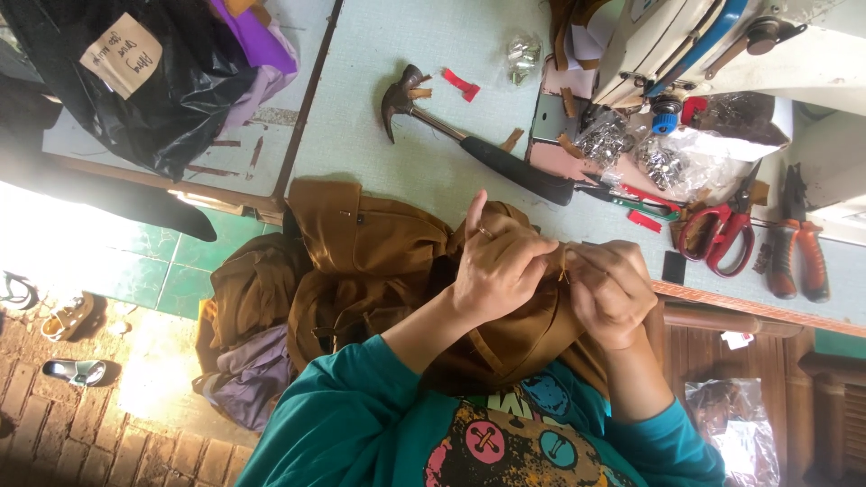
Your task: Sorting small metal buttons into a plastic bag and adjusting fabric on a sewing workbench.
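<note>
a small sewing workshop is showing here: a sewing machine (pixel 686 45) is sitting at the upper right, red-handled scissors (pixel 722 236), pliers (pixel 798 257) and a hammer (pixel 469 144) are lying on the pale worktable (pixel 379 108), brown fabric (pixel 361 261) is piling up at centre.

A pale green table (pixel 406 54) carries brown fabric (pixel 370 243), a hammer (pixel 469 144), red scissors (pixel 722 236) and pliers (pixel 798 257).

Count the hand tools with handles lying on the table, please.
3: a hammer mid-table, red-handled scissors to its right, orange-handled pliers beside those. Clutter may hide more.
</note>
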